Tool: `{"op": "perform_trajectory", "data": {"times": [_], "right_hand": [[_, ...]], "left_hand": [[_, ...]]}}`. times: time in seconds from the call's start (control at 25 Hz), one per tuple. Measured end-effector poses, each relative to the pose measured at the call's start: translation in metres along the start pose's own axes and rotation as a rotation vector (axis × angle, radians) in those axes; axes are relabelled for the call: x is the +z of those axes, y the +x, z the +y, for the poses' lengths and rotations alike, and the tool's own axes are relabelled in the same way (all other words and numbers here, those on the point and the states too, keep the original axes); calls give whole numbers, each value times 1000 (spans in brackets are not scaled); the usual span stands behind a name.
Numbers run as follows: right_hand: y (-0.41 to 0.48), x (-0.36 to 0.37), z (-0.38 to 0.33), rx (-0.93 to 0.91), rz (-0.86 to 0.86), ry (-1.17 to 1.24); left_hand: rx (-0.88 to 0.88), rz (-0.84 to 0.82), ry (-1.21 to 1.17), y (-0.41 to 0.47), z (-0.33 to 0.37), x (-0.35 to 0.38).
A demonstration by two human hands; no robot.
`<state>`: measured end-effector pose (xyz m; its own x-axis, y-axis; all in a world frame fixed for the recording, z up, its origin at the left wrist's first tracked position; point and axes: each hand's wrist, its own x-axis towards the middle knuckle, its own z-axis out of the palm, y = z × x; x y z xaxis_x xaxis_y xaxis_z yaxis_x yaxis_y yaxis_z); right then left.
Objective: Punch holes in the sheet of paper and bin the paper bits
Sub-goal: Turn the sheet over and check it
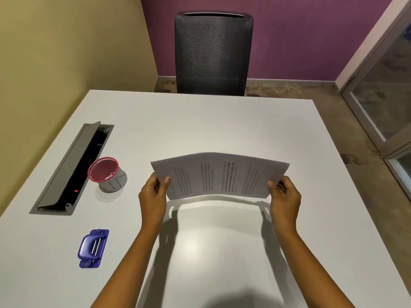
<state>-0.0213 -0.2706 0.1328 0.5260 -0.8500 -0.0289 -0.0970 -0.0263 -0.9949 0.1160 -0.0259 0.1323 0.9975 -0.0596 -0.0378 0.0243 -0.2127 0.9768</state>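
Observation:
A printed sheet of paper [219,175] hangs above the middle of the white table [222,121], bowed upward in the middle. My left hand [155,196] pinches its left end and my right hand [284,196] pinches its right end. A blue hole punch [93,248] lies on the table at the near left, apart from both hands. Farther back on the left stands a small mesh bin [107,174] with a red rim, tilted slightly.
An open grey cable tray [73,167] is set into the table along the left side, with a red light inside. A dark mesh office chair [212,54] stands beyond the far table edge. A glass door [387,103] is to the right.

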Motion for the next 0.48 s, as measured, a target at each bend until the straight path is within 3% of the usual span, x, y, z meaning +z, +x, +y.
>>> {"op": "perform_trajectory", "data": {"times": [0.48], "right_hand": [[-4, -3, 32, 76, 22, -22]], "left_hand": [[-40, -12, -7, -11, -28, 6]]}}
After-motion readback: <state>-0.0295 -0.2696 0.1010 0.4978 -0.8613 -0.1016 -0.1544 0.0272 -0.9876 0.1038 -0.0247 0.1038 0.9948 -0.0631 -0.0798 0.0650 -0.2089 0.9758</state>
